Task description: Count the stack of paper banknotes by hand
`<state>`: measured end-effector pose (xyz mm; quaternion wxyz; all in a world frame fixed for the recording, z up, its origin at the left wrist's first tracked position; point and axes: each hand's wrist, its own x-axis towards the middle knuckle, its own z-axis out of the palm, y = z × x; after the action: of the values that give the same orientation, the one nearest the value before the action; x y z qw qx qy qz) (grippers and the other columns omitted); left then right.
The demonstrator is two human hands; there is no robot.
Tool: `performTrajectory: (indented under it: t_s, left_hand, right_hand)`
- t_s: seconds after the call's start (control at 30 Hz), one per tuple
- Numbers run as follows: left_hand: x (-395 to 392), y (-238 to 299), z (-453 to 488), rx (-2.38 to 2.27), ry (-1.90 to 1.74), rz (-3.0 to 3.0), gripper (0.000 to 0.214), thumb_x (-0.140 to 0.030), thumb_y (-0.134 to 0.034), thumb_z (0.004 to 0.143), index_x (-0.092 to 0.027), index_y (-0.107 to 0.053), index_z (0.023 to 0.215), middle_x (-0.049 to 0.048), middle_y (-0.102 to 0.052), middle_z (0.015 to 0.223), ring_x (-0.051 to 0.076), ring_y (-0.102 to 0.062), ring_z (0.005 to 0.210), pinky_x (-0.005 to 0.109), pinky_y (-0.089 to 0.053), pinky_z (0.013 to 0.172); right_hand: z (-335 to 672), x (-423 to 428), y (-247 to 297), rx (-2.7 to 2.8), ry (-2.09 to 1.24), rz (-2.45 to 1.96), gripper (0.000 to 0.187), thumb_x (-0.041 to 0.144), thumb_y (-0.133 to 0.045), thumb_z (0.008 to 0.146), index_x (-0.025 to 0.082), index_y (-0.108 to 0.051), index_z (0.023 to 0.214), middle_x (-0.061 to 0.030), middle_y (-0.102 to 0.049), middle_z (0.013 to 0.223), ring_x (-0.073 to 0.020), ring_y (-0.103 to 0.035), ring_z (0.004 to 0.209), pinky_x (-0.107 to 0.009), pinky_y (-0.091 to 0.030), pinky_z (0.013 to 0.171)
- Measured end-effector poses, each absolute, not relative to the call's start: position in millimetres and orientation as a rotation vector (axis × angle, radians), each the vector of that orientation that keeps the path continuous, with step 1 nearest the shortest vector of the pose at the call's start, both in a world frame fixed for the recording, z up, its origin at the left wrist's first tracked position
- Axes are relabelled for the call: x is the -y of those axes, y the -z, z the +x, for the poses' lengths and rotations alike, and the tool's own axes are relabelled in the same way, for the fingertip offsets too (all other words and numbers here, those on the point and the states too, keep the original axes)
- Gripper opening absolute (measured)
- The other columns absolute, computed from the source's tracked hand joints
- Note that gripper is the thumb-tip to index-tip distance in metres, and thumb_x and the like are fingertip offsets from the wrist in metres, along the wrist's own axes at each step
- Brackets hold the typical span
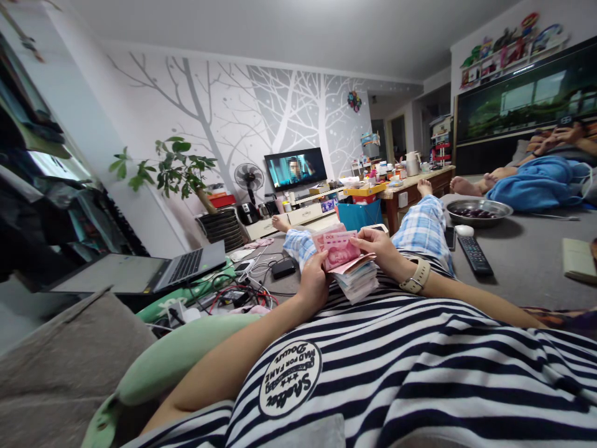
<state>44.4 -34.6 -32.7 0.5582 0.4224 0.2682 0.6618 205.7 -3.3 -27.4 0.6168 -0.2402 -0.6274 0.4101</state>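
Note:
Above my striped shirt (420, 361), my left hand (316, 280) is closed around a stack of banknotes (357, 283), with the thumb on the face of a pink 100 note (340, 249). Pink notes lie at the front of the stack, and paler, bluish ones show fanned below. My right hand (380, 249), with a beige watch (416, 275) on its wrist, pinches the upper right corner of the pink note. How many notes sit between those fingers cannot be made out.
Left of me are an open laptop (186, 264), tangled cables (237, 289) and a green cushion (186, 348). On the right lie a remote control (474, 254) and a metal bowl (480, 213) of dark round fruit. Another person's hands (559, 135) hold a phone farther right.

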Motion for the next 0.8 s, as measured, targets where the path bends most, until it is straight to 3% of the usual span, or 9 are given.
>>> performTrajectory:
  t_s: [0.43,0.8]
  left_hand:
    - [29.1,31.3,43.2,-0.658,-1.561,0.894,0.006,-0.023,-0.065,0.074,-0.019,-0.063,0.077,0.0019,-0.070,0.072,0.024,-0.071,0.093,0.034,-0.056,0.083]
    - [29.9,32.5,43.1,-0.662,-1.570,0.910,0.007,-0.021,-0.062,0.074,-0.018,-0.063,0.080,0.0027,-0.071,0.074,0.023,-0.071,0.089,0.033,-0.055,0.080]
  right_hand:
    - [206.6,9.3,24.8,1.407,-1.034,-0.482,0.039,0.050,-0.082,0.062,0.018,-0.060,0.070,0.0019,-0.058,0.066,-0.0120,-0.050,0.061,-0.026,-0.039,0.058]
    - [207.4,11.1,23.1,1.424,-0.995,-0.491,0.040,0.052,-0.080,0.066,0.018,-0.059,0.067,0.0040,-0.050,0.061,-0.0104,-0.044,0.057,-0.025,-0.035,0.055]
